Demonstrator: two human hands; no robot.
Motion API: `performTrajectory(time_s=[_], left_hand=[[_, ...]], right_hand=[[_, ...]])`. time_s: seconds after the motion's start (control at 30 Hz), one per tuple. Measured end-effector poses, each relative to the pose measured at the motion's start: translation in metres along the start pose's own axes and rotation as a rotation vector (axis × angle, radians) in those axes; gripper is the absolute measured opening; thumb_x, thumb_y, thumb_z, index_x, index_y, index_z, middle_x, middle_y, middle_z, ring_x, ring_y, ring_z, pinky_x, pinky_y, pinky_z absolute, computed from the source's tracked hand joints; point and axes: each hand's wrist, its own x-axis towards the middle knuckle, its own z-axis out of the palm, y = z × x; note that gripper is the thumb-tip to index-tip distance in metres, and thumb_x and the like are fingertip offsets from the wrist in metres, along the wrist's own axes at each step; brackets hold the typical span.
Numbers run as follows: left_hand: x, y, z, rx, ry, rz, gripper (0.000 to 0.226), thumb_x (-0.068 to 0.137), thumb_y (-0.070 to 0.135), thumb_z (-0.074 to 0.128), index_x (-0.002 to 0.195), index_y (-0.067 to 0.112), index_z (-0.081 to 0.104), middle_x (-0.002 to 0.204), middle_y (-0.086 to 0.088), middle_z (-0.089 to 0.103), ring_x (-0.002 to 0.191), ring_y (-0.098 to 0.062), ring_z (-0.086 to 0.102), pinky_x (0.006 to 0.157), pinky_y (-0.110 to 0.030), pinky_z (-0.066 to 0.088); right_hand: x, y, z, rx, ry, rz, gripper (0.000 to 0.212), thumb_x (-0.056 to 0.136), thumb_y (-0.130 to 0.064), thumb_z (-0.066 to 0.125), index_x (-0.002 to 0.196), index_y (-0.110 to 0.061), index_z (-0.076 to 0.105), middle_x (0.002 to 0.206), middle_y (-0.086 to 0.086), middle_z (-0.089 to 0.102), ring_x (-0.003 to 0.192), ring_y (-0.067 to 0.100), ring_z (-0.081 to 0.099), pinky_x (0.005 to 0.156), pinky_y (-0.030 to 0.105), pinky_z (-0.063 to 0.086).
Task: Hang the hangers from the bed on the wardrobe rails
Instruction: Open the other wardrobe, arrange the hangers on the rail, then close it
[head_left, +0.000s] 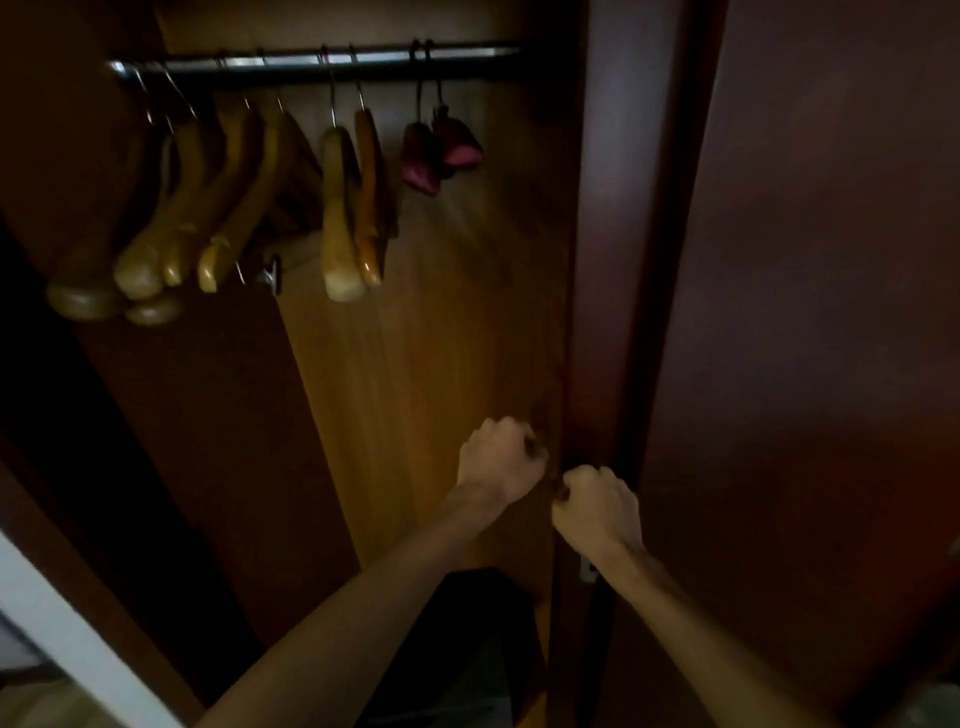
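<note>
Inside a dim wardrobe, we see a metal rail (311, 61) running across the top, its left end carrying a crowded bunch of wooden hangers (208, 208) that tilt down towards the left. Near the rail's middle hang two more wooden hangers (349, 208), side by side and close to upright. Towards the rail's right end hang two dark red padded hangers (439, 150), touching each other. Lower down, our left hand (498, 462) is curled into a fist against the wardrobe's inner side panel; we cannot tell whether it holds anything. Just beside it, our right hand (597, 504) has its fingers curled round the edge of the dark door (805, 312).
</note>
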Motion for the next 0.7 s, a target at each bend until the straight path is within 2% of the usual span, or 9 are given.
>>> performTrajectory(time_s=[0.07,0.13,0.27,0.37,0.43,0.5,0.6,0.67,0.7], left_hand=[[0.007,0.004,-0.050,-0.063,0.128,0.048,0.022,0.099,0.033,0.058,0.112,0.021,0.072,0.100,0.006,0.069,0.090,-0.012,0.060,0.081,-0.029,0.053],[0.015,0.006,-0.093,-0.151,0.255,0.068,0.023,0.098,0.035,0.057,0.110,0.021,0.072,0.098,0.005,0.070,0.091,-0.014,0.066,0.085,-0.036,0.058],[0.036,0.002,-0.165,-0.289,0.498,0.079,0.035,0.096,0.044,0.046,0.085,0.018,0.067,0.077,-0.002,0.069,0.074,-0.027,0.068,0.070,-0.043,0.061],[0.050,-0.007,-0.208,-0.378,0.582,0.055,0.034,0.099,0.042,0.044,0.091,0.020,0.068,0.075,-0.004,0.070,0.067,-0.024,0.067,0.065,-0.038,0.060],[0.063,-0.013,-0.231,-0.410,0.595,0.015,0.040,0.098,0.047,0.040,0.095,0.019,0.069,0.081,-0.005,0.072,0.074,-0.024,0.070,0.074,-0.041,0.060],[0.076,-0.016,-0.247,-0.417,0.558,-0.036,0.043,0.099,0.052,0.040,0.086,0.018,0.064,0.083,-0.007,0.074,0.074,-0.024,0.072,0.078,-0.041,0.060],[0.097,-0.013,-0.264,-0.463,0.401,-0.140,0.049,0.103,0.054,0.041,0.088,0.013,0.064,0.081,-0.008,0.077,0.055,-0.014,0.067,0.059,-0.026,0.059],[0.111,-0.007,-0.273,-0.520,0.297,-0.208,0.052,0.103,0.055,0.041,0.101,0.009,0.065,0.078,-0.009,0.077,0.042,-0.009,0.055,0.041,-0.018,0.045],[0.117,-0.005,-0.278,-0.533,0.266,-0.230,0.052,0.103,0.055,0.041,0.104,0.009,0.065,0.069,-0.007,0.074,0.039,-0.008,0.049,0.037,-0.018,0.038]], right_hand=[[0.012,-0.035,-0.027,0.063,0.090,-0.023,0.025,0.090,-0.035,0.057,0.072,-0.021,0.067,0.071,-0.006,0.066,0.067,0.016,0.066,0.067,0.038,0.059],[0.022,-0.067,-0.055,0.127,0.151,-0.063,0.023,0.091,-0.039,0.059,0.078,-0.024,0.070,0.071,-0.008,0.067,0.067,0.014,0.067,0.068,0.037,0.059],[0.040,-0.122,-0.108,0.201,0.387,-0.104,0.026,0.086,-0.047,0.060,0.100,-0.030,0.073,0.094,-0.004,0.075,0.090,0.022,0.071,0.080,0.036,0.058],[0.054,-0.156,-0.140,0.256,0.584,-0.139,0.040,0.083,-0.050,0.061,0.116,-0.029,0.068,0.106,-0.006,0.072,0.097,0.020,0.069,0.084,0.034,0.056],[0.068,-0.175,-0.157,0.248,0.669,-0.179,0.056,0.083,-0.051,0.063,0.129,-0.020,0.060,0.120,-0.001,0.064,0.103,0.021,0.066,0.085,0.035,0.055],[0.085,-0.191,-0.167,0.179,0.705,-0.217,0.072,0.081,-0.054,0.066,0.138,-0.014,0.051,0.132,0.005,0.054,0.115,0.025,0.059,0.088,0.037,0.053],[0.110,-0.212,-0.180,0.067,0.706,-0.234,0.091,0.078,-0.059,0.069,0.147,-0.009,0.037,0.143,0.011,0.045,0.128,0.029,0.048,0.094,0.037,0.050],[0.125,-0.224,-0.189,0.036,0.666,-0.215,0.101,0.076,-0.059,0.072,0.151,-0.007,0.029,0.146,0.014,0.042,0.132,0.031,0.044,0.098,0.039,0.048],[0.132,-0.229,-0.193,0.037,0.624,-0.193,0.104,0.074,-0.059,0.074,0.152,-0.008,0.026,0.146,0.015,0.042,0.132,0.033,0.045,0.098,0.040,0.048]])
